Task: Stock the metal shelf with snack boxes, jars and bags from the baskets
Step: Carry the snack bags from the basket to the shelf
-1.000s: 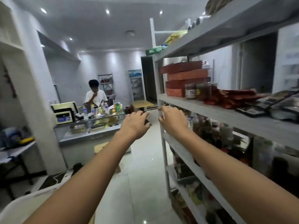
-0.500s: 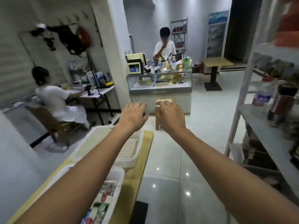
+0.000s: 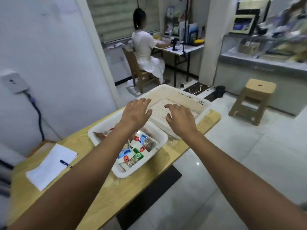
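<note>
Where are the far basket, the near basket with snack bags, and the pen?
far basket (image 3: 172, 89): head view, back rim.
near basket (image 3: 122, 174): head view, front corner rim.
pen (image 3: 65, 163): head view, its barrel.

Dim indoor light, motion blur at right, wide-angle edge distortion.

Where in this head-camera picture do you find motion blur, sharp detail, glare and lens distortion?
Head view: the glass counter at upper right is smeared by motion blur; the snack packets in the near basket read fairly sharp; a small light glint sits on the glossy floor tiles; wide-angle distortion slants the white wall edge at left.
</note>
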